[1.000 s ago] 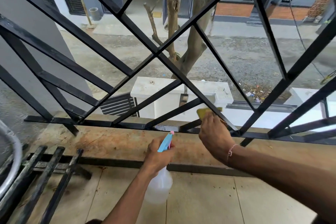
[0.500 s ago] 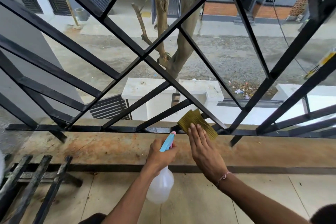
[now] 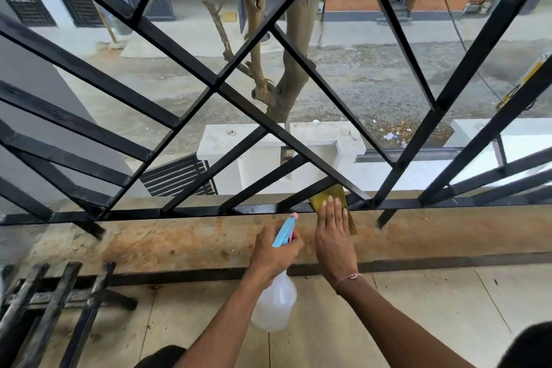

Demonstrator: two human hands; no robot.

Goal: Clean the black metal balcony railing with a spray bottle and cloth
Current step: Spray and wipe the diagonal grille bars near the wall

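The black metal railing of crossed diagonal bars fills the upper view; its bottom rail looks wet and shiny near the middle. My right hand lies flat with straight fingers on a yellow-green cloth, pressing it against the bottom rail where a diagonal bar meets it. My left hand grips the neck of a clear spray bottle with a blue and pink trigger head, held just left of the right hand and below the rail.
A stained brown concrete ledge runs under the railing. A loose black metal grate lies on the tiled floor at the lower left. Beyond the bars are a tree trunk, a white wall and the street below.
My right hand went from gripping the cloth up on a diagonal bar to pressing it flat, then slid it down onto the bottom rail. The left hand with the bottle stayed put.
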